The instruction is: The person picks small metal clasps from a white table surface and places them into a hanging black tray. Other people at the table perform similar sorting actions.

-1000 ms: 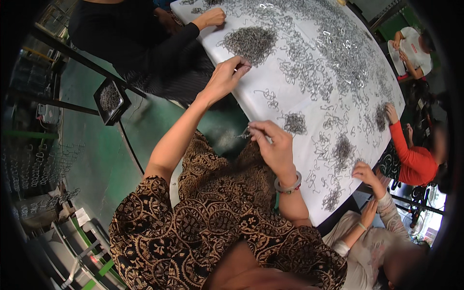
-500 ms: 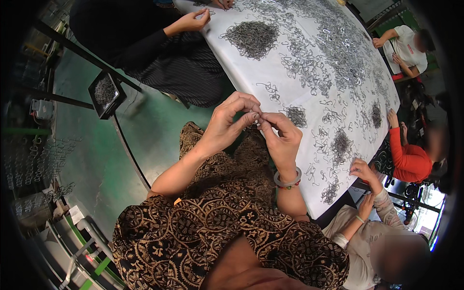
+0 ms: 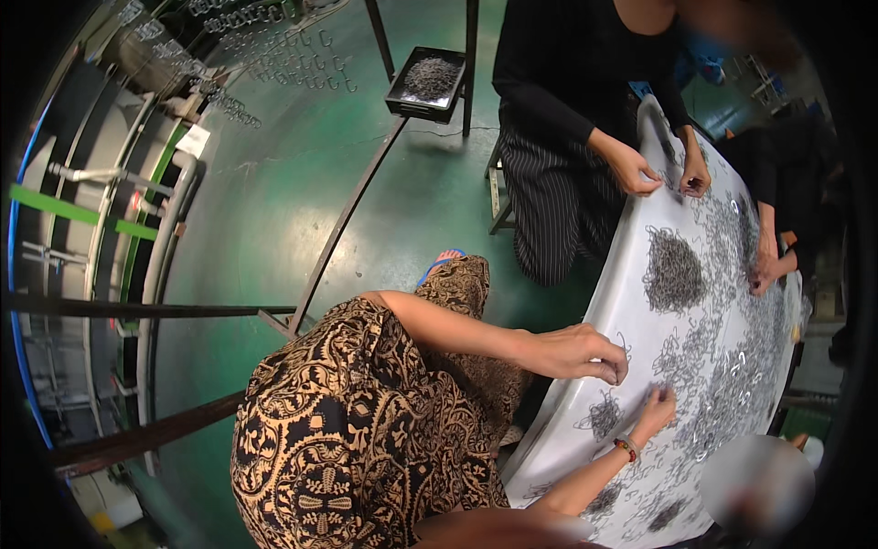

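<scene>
My left hand [image 3: 581,355] is above the near edge of the white tabletop [image 3: 599,316], fingers curled into a pinch. A thin bent wire hook [image 3: 626,344] shows at its fingertips. Further right, my right hand [image 3: 657,414], with a beaded bracelet at the wrist, reaches over the table with its fingertips pinched together among scattered wire hooks [image 3: 709,403]. Whatever those fingertips grip is too small to make out. Between my forearms lies a small heap of dark hooks [image 3: 603,416]; a larger heap [image 3: 674,270] sits beyond my left hand.
A co-worker in black sits at the table's far left, both hands [image 3: 631,172] over its edge. Another person's hands [image 3: 768,270] work across the table. A black tray [image 3: 428,87] of small metal pieces rests on a dark metal frame [image 3: 352,215] to the left.
The view has swung left. My hands, earlier together at the fingertips in front of me, are now apart, both over the table, with the right among the scattered hooks.
</scene>
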